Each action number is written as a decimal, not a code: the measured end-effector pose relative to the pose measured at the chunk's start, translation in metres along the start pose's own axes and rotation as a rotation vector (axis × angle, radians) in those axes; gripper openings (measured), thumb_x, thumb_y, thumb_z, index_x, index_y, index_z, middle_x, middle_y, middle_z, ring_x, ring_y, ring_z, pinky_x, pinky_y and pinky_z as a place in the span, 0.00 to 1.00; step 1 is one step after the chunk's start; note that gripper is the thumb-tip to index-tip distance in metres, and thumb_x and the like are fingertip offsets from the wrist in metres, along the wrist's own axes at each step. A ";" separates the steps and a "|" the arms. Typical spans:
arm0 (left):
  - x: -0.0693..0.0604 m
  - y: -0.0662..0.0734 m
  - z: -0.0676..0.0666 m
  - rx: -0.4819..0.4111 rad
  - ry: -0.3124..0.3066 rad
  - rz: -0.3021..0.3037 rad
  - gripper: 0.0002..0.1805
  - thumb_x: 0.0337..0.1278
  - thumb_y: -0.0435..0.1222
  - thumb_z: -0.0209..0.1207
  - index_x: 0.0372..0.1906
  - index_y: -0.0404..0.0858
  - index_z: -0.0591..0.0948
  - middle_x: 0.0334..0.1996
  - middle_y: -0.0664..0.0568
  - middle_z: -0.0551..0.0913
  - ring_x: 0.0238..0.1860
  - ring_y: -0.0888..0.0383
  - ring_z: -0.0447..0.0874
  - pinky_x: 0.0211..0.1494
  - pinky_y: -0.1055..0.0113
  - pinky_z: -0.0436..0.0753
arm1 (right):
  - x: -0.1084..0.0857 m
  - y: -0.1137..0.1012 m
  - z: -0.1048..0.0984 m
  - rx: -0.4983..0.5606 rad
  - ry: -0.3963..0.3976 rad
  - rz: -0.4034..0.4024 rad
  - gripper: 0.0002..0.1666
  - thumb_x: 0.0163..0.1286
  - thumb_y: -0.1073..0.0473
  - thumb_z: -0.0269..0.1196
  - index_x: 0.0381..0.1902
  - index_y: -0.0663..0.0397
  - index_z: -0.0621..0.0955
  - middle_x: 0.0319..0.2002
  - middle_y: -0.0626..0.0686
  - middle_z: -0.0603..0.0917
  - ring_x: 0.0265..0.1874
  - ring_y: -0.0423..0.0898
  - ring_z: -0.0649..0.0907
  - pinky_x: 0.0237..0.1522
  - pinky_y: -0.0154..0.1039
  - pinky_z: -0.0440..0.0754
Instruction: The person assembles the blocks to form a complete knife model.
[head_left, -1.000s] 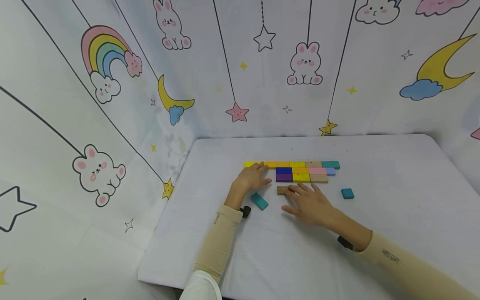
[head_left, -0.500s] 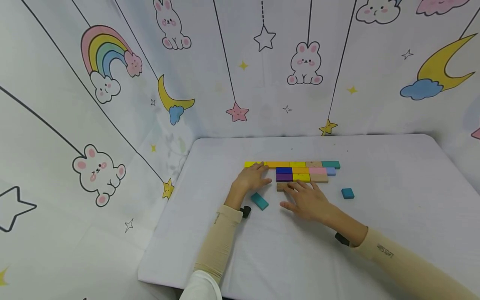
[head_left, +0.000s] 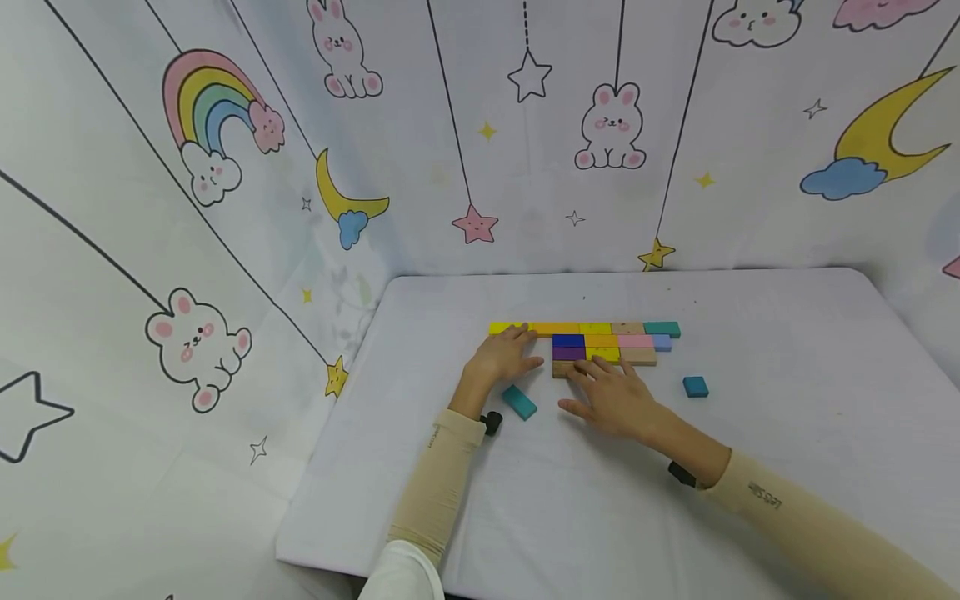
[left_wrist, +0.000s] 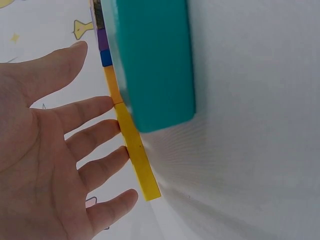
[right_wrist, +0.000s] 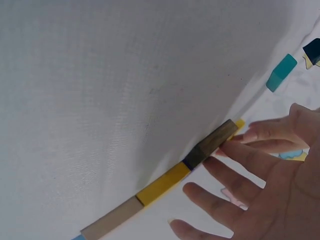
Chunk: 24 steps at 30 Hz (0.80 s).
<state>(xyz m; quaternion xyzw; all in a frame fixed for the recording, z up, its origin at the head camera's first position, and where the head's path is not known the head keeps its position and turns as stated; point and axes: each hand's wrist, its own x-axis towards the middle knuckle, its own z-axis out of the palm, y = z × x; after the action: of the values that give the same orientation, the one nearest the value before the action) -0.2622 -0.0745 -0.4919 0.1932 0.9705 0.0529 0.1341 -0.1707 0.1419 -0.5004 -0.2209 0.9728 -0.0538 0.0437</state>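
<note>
My left hand (head_left: 498,357) lies with spread fingers, its fingertips touching the yellow block (left_wrist: 139,160) and the orange block (head_left: 558,329) of the long back row. Fingers extended, my right hand (head_left: 617,407) touches the brown wooden block (head_left: 560,370) with its fingertips; part of that block is hidden under them. The brown block sits against the front of the purple block (head_left: 568,354). Behind the right fingers are a yellow block (head_left: 602,355) and a tan block (head_left: 638,357). A loose teal block (head_left: 519,402) lies aslant near my left wrist.
A small blue-teal block (head_left: 696,387) lies apart, right of the rows. Dark blue (head_left: 567,341), pink (head_left: 635,341) and light blue (head_left: 662,342) blocks belong to the second row. A white cloth covers the table (head_left: 787,350); a printed curtain (head_left: 420,150) stands behind.
My right hand has pushed the brown block away from me, from a gap in front of the purple block up against it. The left hand has stayed in place.
</note>
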 end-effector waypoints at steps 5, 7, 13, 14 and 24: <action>-0.001 0.000 0.000 -0.004 0.003 0.001 0.37 0.77 0.59 0.51 0.82 0.47 0.64 0.83 0.52 0.56 0.82 0.50 0.54 0.83 0.51 0.59 | 0.001 0.000 0.001 -0.005 -0.007 0.000 0.43 0.75 0.30 0.58 0.76 0.51 0.74 0.76 0.60 0.71 0.76 0.66 0.66 0.74 0.77 0.52; -0.001 0.000 0.000 -0.005 0.005 0.005 0.37 0.78 0.59 0.51 0.82 0.47 0.64 0.83 0.51 0.56 0.82 0.50 0.54 0.83 0.50 0.59 | 0.001 0.000 0.001 -0.001 -0.003 0.000 0.43 0.75 0.30 0.58 0.76 0.51 0.74 0.76 0.60 0.71 0.76 0.66 0.66 0.74 0.76 0.52; -0.001 0.000 0.000 -0.006 0.002 0.004 0.37 0.78 0.59 0.51 0.82 0.48 0.64 0.83 0.52 0.56 0.82 0.50 0.54 0.83 0.50 0.59 | -0.002 -0.009 0.001 0.037 0.038 -0.030 0.44 0.74 0.30 0.60 0.76 0.53 0.73 0.76 0.60 0.71 0.76 0.65 0.67 0.74 0.75 0.56; -0.001 0.000 0.000 -0.007 0.001 0.003 0.37 0.77 0.59 0.51 0.82 0.48 0.64 0.83 0.51 0.56 0.83 0.50 0.54 0.83 0.50 0.59 | -0.003 -0.012 0.000 0.044 0.047 -0.049 0.44 0.74 0.31 0.61 0.76 0.53 0.73 0.76 0.60 0.71 0.76 0.65 0.67 0.74 0.75 0.57; 0.000 0.000 0.000 0.004 0.007 0.005 0.37 0.77 0.59 0.52 0.82 0.48 0.64 0.83 0.51 0.58 0.82 0.49 0.56 0.82 0.50 0.60 | -0.011 -0.040 -0.002 0.060 0.023 -0.244 0.43 0.76 0.30 0.57 0.76 0.51 0.73 0.75 0.55 0.73 0.78 0.62 0.64 0.77 0.71 0.54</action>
<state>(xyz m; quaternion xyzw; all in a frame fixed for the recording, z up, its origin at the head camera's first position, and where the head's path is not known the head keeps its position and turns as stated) -0.2622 -0.0749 -0.4922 0.1955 0.9706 0.0520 0.1301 -0.1444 0.1111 -0.4923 -0.3357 0.9370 -0.0905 0.0324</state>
